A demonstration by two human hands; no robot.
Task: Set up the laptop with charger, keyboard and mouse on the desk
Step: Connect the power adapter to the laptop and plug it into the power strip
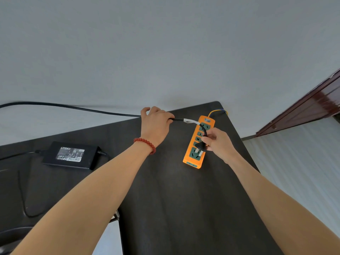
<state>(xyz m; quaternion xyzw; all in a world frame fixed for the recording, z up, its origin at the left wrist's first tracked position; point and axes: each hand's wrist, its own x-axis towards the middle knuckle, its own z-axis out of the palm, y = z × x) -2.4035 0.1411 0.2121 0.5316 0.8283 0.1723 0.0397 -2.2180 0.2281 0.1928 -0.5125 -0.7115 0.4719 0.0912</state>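
two bare forearms reach from the near edge over the dark wood-grain desk top (pixel 165 208). right hand (pixel 219 142) pinches the black three-pin plug (pixel 200 146), fingers curled round its body; metal pins point down-left, just above the nearest green socket of the orange power strip (pixel 193 157), not inserted. strip lies lengthwise near the far right corner of the desk; a yellow and blue lead (pixel 219 112) leaves its far end. left hand (pixel 154 124), with a red bead bracelet (pixel 146 143) at the wrist, grips the black mains cable (pixel 73 107) left of the strip, fingers wrapped round it. a white tag (pixel 190 121) sits on the cable between the two hands; beyond the left hand the cable runs off to the far left, in the air. black rectangular charger brick (pixel 70 154), label up, lies flat on the desk at left, well apart from the strip, a thin black cord (pixel 22 196) curving from it toward the near left. pale wall behind; dark red-brown door frame (pixel 303 107) at far right.
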